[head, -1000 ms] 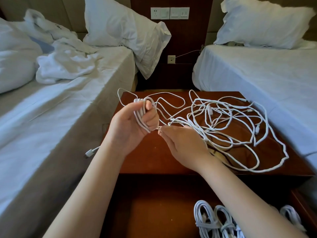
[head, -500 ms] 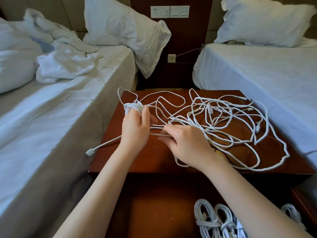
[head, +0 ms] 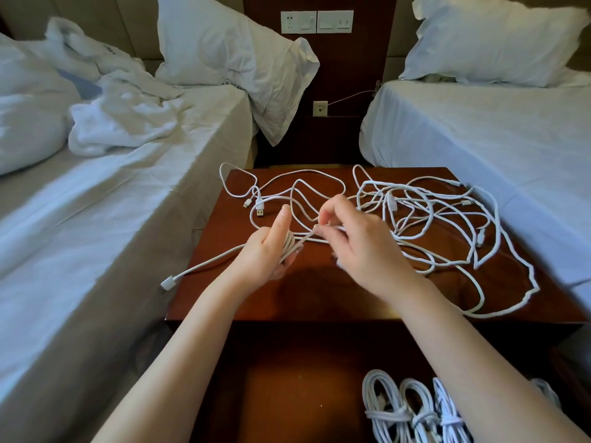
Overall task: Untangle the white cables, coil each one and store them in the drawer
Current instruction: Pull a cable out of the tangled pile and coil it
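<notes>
Several loops [head: 289,246] gripped by the left hand [head: 267,254] may be loosened if the strand [head: 307,238] pinched by the right hand [head: 361,247] is snagged.

We see two beds in white sheets. The left bed [head: 128,225] is rumpled, with a crumpled white towel [head: 121,126] on it, and the right bed [head: 479,139] is smooth. A left pillow [head: 224,49] and a right pillow [head: 489,36] lean at their heads. Between the beds a dark wood panel [head: 345,68] carries switch plates [head: 316,22] and a small socket [head: 320,108], behind the reddish-brown desk [head: 319,292].
</notes>
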Demonstrator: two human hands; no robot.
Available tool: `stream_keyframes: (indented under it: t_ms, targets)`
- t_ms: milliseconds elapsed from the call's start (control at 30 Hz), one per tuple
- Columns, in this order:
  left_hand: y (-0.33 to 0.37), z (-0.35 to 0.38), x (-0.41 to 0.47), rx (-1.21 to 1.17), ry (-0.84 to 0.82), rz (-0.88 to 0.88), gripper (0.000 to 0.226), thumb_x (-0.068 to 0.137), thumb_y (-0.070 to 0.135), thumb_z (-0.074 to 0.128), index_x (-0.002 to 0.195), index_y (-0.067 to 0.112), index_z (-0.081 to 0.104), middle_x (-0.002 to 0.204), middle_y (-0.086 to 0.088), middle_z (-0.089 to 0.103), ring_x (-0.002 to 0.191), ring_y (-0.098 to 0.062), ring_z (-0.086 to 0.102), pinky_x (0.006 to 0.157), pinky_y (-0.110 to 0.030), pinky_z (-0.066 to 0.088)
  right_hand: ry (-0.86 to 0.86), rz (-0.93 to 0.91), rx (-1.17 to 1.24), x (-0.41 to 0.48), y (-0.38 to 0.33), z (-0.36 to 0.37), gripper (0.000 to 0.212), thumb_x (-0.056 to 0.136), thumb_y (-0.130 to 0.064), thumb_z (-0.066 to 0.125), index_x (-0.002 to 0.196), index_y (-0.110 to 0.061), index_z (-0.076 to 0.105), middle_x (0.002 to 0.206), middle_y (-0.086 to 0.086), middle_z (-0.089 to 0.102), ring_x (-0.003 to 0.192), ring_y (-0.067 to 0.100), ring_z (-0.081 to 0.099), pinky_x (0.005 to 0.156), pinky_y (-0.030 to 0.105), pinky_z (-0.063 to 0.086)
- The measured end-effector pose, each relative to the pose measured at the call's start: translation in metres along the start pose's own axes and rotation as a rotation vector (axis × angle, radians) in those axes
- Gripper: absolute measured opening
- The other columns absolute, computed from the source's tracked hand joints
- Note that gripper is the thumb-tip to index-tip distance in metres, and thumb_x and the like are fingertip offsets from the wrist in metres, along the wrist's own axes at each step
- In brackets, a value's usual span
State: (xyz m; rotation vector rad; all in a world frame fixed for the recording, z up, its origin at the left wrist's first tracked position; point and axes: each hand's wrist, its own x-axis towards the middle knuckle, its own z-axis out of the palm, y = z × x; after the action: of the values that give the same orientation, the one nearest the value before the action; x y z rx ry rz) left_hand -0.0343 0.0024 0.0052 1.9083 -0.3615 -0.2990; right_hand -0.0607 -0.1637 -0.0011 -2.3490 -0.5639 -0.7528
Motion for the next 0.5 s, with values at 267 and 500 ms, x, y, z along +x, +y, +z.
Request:
stream_keyframes:
  t_ms: [267, 500]
  targets:
    - [-0.003, 0.0, -0.002, -0.015, -0.369, 0.034, 0.041, 0.088, 0.035, 0.044, 0.055, 0.01, 0.044, 0.047, -0.007, 0.041, 0.045, -0.02, 0.036, 0.054, -0.033, 0.034, 0.045, 0.009, 0.019, -0.003, 0.017, -0.002, 0.022, 0.095, -0.036, 0.048, 0.096, -0.016, 0.057, 0.076, 0.0, 0.067, 0.069, 0.017, 0.066, 0.057, 0.039, 0.054]
    - [-0.011, -0.005, -0.002, -0.023, -0.456, -0.004, 0.032, 0.08, 0.023, 0.047, 0.049, 0.017, 0.047, 0.048, -0.004, 0.045, 0.045, -0.018, 0.04, 0.059, -0.036, 0.032, -0.065, -0.051, -0.076, -0.005, 0.023, -0.001, 0.032, 0.096, -0.034, 0.044, 0.111, -0.02, 0.068, 0.094, -0.008, 0.065, 0.089, 0.008, 0.052, 0.072, 0.022, 0.046]
